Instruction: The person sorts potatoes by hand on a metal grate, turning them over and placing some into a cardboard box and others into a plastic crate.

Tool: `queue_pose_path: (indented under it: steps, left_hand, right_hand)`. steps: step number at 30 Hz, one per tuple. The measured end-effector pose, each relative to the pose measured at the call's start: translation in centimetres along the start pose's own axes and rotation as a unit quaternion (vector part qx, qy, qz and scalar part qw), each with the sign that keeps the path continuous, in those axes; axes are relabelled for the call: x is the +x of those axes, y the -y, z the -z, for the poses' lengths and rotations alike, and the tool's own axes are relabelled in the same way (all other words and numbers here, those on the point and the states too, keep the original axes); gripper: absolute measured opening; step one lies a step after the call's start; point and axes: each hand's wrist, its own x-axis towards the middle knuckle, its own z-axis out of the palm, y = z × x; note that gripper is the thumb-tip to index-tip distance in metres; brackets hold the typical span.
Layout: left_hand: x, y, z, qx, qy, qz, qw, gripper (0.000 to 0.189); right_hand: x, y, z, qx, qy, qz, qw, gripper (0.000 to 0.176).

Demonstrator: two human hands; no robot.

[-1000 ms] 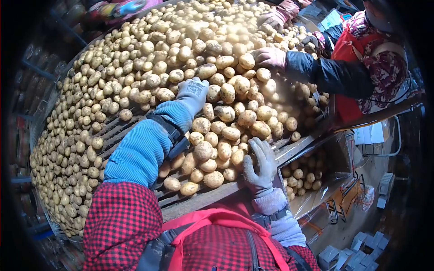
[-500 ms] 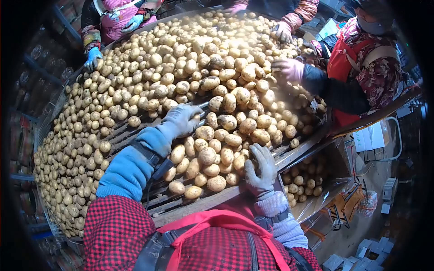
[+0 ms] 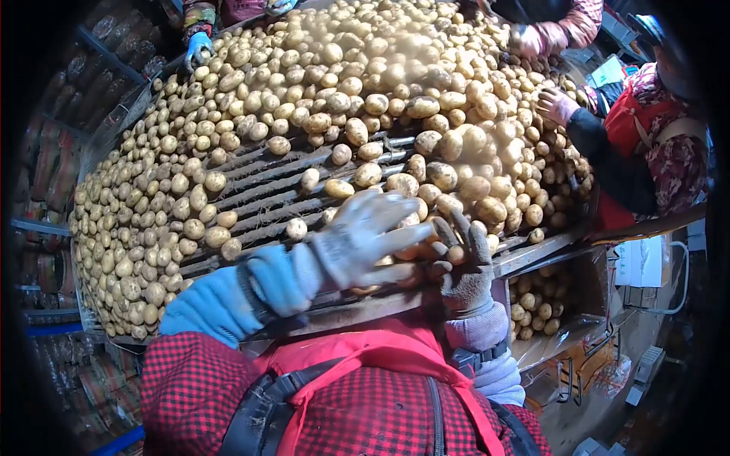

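Observation:
My left hand (image 3: 363,235), in a grey work glove, reaches across the near edge of a slatted sorting table (image 3: 266,199). Its fingers are stretched apart over a few potatoes, slightly blurred and partly hiding what lies beneath. Beside its fingertips, my right hand (image 3: 469,270), also gloved, curls its thumb and fingers around a small potato (image 3: 455,254). Dirt-flecked potatoes (image 3: 443,176) lie just beyond both hands. Bare dark slats show ahead of my left forearm, with a single pale potato (image 3: 296,229) on them.
A large heap of potatoes (image 3: 304,76) spreads over the table's far and left sides. Below the right edge stands a bin of potatoes (image 3: 541,308). Co-workers' gloved hands rest at the heap: one hand (image 3: 557,106) at right, another hand (image 3: 198,50) at far left.
My left hand has moved right and closer to my body, beside my right hand. The potatoes heaped before me are mostly gone, exposing slats. My right hand has closed around a small potato.

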Motion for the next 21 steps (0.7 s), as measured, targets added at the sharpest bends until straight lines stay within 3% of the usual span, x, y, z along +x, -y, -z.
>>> queue_pose_path:
  steps: [3, 5, 8, 9, 10, 11, 12, 14, 15, 16, 18, 20, 21]
  left_hand:
    - [-6.7, 0.6, 1.0, 0.056, 0.046, -0.003, 0.997, 0.058]
    - [-10.9, 1.6, -0.8, 0.145, 0.099, -0.136, 0.975, 0.043]
    - [-10.2, 2.1, -2.9, 0.06, 0.18, -0.143, 0.971, 0.035]
    - [-9.5, 3.0, -3.2, 0.058, 0.182, -0.147, 0.97, 0.035]
    - [-8.6, 4.2, -3.5, 0.081, 0.151, -0.219, 0.961, 0.035]
    - [-7.7, 5.4, -4.1, 0.101, 0.117, -0.286, 0.946, 0.036]
    - [-6.6, 6.7, -5.0, 0.112, 0.053, -0.3, 0.946, 0.038]
    - [-3.3, 8.9, -4.1, 0.128, 0.071, -0.286, 0.947, 0.045]
    - [-1.9, 11.5, -4.4, 0.173, 0.045, -0.305, 0.935, 0.047]
    - [-0.5, 14.0, -4.8, 0.218, 0.019, -0.323, 0.921, 0.048]
    - [2.5, 16.1, -3.8, 0.268, 0.041, -0.266, 0.925, 0.055]
    - [5.1, 14.5, -1.1, 0.358, 0.15, -0.026, 0.921, 0.059]
    - [4.6, 15.4, -0.1, 0.302, 0.06, 0.037, 0.951, 0.061]
  right_hand:
    - [-0.6, 0.8, 0.0, -0.1, -0.067, 0.007, 0.993, 0.073]
    - [-0.6, 0.2, 1.0, -0.149, -0.08, 0.033, 0.985, 0.071]
    - [-0.6, -0.6, 2.0, -0.188, -0.084, 0.063, 0.977, 0.072]
    - [-0.6, -0.4, 2.5, -0.098, -0.112, 0.008, 0.989, 0.072]
    - [-0.6, -0.3, 2.8, -0.008, -0.14, -0.045, 0.989, 0.072]
    - [-0.7, -0.4, 2.9, -0.004, -0.125, -0.008, 0.992, 0.07]
    - [-0.7, -0.3, 3.0, -0.006, -0.129, -0.008, 0.992, 0.07]
    - [-0.6, -0.3, 2.9, 0.106, -0.078, -0.006, 0.991, 0.071]
    - [-0.5, -0.8, 4.3, 0.235, -0.052, -0.049, 0.969, 0.071]
    - [-0.3, -0.9, 4.0, 0.235, -0.052, -0.049, 0.969, 0.071]
    - [0.0, -0.9, 3.2, 0.07, -0.211, -0.05, 0.974, 0.071]
    - [-0.3, -1.3, 4.0, 0.106, -0.217, -0.038, 0.97, 0.074]
    - [-0.4, -1.4, 4.0, 0.116, -0.213, -0.031, 0.97, 0.074]
